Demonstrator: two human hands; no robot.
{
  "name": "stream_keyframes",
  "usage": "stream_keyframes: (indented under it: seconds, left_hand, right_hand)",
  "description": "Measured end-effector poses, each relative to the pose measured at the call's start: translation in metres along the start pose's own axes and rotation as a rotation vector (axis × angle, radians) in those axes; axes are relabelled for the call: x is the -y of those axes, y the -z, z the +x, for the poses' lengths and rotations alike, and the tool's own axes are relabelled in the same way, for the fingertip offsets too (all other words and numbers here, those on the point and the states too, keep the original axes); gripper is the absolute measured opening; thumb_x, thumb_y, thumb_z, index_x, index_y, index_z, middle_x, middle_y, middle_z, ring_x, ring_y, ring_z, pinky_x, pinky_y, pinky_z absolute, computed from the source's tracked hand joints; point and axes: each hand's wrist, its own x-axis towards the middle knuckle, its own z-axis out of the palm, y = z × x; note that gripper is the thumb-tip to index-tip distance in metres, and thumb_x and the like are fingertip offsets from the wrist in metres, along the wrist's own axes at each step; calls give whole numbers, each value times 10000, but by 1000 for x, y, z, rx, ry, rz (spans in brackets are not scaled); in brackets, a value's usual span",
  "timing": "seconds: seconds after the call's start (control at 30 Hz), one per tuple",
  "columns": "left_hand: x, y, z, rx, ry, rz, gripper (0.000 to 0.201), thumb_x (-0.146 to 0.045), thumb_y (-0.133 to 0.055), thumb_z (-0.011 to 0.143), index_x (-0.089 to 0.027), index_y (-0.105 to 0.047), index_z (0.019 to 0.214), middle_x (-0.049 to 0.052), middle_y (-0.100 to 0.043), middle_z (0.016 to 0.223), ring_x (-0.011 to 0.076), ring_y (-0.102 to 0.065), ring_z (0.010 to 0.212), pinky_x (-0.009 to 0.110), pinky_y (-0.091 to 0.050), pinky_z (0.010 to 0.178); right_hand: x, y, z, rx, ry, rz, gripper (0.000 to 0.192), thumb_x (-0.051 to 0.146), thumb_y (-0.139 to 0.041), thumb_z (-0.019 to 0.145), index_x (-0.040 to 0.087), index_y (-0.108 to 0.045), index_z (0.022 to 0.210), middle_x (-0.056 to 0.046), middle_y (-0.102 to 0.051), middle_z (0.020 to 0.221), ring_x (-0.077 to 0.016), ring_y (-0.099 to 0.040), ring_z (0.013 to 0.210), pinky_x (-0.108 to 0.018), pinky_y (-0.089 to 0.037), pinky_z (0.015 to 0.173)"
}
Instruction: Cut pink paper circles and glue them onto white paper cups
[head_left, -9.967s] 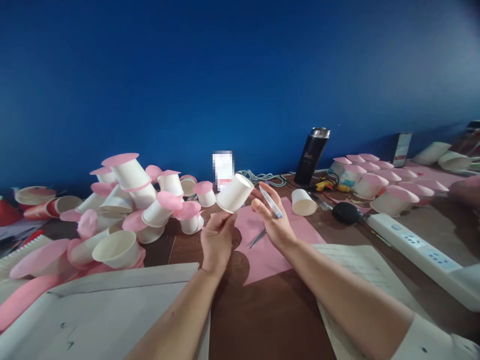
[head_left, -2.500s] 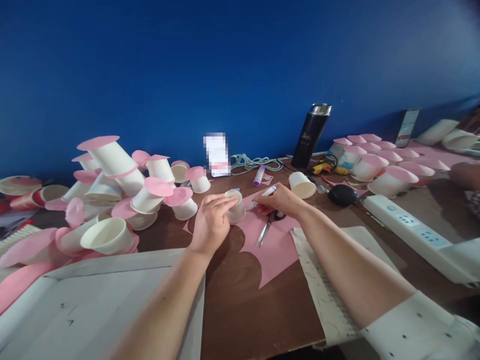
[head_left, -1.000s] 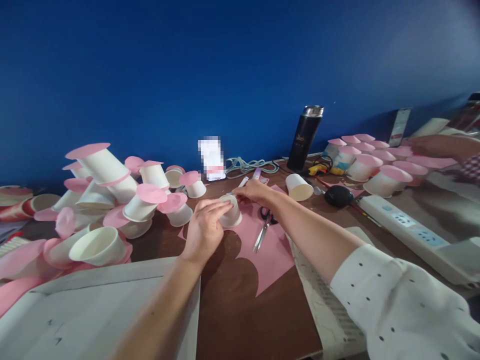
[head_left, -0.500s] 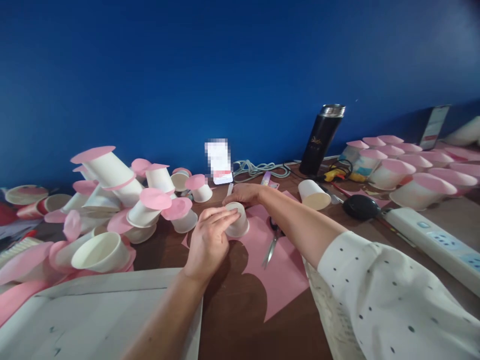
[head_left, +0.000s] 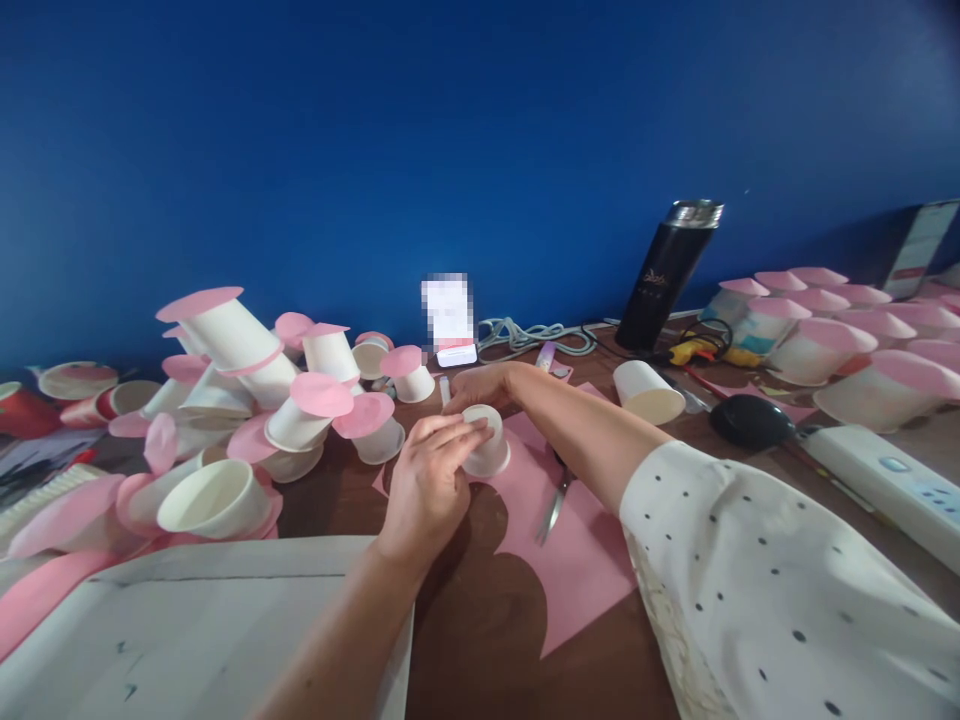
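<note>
A white paper cup (head_left: 489, 455) stands upside down on a pink paper sheet (head_left: 574, 570) that has rounded bites cut from its edge. My left hand (head_left: 431, 480) lies over the cup, its fingers pressed on the base. On the cup's far side is my right hand (head_left: 480, 385), fingers closed around a slim white pen (head_left: 445, 388); its tip is hidden. Scissors (head_left: 553, 510) rest on the sheet under my right forearm, their handles mostly covered.
Several white cups with pink paper discs (head_left: 319, 395) crowd the left. More disc-topped cups (head_left: 817, 350) stand at right, near a black flask (head_left: 664, 280), a lying cup (head_left: 649, 392) and a power strip (head_left: 889, 480). A phone (head_left: 450, 320) leans against the blue wall.
My right hand and the pen have shifted left around the far side of the cup. My left hand stays on the cup. The whole view has swung slightly left.
</note>
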Motion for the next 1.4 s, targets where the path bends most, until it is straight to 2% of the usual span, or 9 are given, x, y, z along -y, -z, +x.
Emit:
stream_keyframes:
  seconds: [0.2, 0.33, 0.4, 0.53, 0.63, 0.77, 0.9, 1.1, 1.4]
  left_hand:
    - [-1, 1, 1, 7, -19, 13, 573, 100, -409, 713, -217, -677, 1108, -3, -711, 1118, 205, -570, 1073, 404, -478, 958]
    - [-2, 2, 2, 22, -13, 17, 587, 102, -401, 696, -215, -680, 1103, 2, -711, 1115, 206, -571, 1065, 411, -473, 963]
    - [-2, 3, 2, 33, -11, 9, 596, 103, -397, 688, -210, -678, 1111, 6, -709, 1119, 205, -569, 1062, 406, -479, 955]
    - [-2, 6, 4, 44, 5, -24, 606, 102, -386, 687, -207, -687, 1111, 15, -707, 1117, 202, -570, 1067, 391, -494, 947]
    - [0, 9, 5, 74, 29, -46, 616, 94, -384, 688, -230, -699, 1107, 18, -707, 1107, 202, -578, 1076, 387, -503, 947]
    - [5, 11, 3, 93, 48, -84, 626, 87, -386, 671, -237, -702, 1104, 17, -705, 1110, 202, -594, 1065, 378, -525, 910]
    - [8, 13, 3, 129, -43, -105, 575, 72, -400, 735, -224, -682, 1140, 18, -698, 1148, 204, -574, 1105, 404, -506, 945]
    - [5, 16, 6, 164, -6, -111, 489, 21, -465, 798, -214, -659, 1180, 36, -678, 1192, 207, -555, 1129, 425, -486, 986]
    - [3, 13, 4, 150, 29, -136, 506, 43, -451, 789, -211, -668, 1169, 28, -682, 1188, 212, -547, 1150, 424, -468, 1003]
  right_hand:
    - [4, -5, 6, -6, 15, -23, 203, 198, -798, 629, 128, -613, 672, 38, -608, 569, -108, -563, 535, -208, -465, 512]
    - [5, 3, -3, -70, 74, -12, 153, 197, -742, 690, 121, -611, 668, 37, -572, 560, -67, -482, 488, -183, -389, 460]
    - [4, 8, -17, -203, 134, 10, 142, 210, -689, 745, 124, -605, 669, 51, -514, 535, -44, -391, 442, -177, -306, 404]
    - [-4, -1, -68, -764, 320, -6, 165, 267, -612, 817, 125, -641, 738, 46, -468, 556, -39, -315, 424, -201, -235, 379]
    - [-15, -31, -109, -915, 381, -211, 253, 363, -586, 849, 138, -668, 766, 29, -500, 570, -60, -379, 460, -211, -284, 409]
    - [-32, -79, -132, -839, 426, -437, 270, 346, -542, 881, 159, -669, 733, 13, -583, 611, -93, -489, 534, -227, -379, 490]
    - [-49, -109, -114, -822, 593, -506, 158, 241, -568, 863, 195, -715, 899, -22, -720, 863, -147, -641, 772, -267, -495, 742]
    - [-59, -117, -83, -792, 510, -694, 208, 226, -568, 881, 172, -706, 1027, -98, -713, 1068, -211, -660, 973, -304, -489, 856]
    - [-51, -119, -84, -709, 310, -856, 193, 222, -536, 905, 137, -688, 988, -113, -684, 1045, -196, -654, 897, -273, -477, 762]
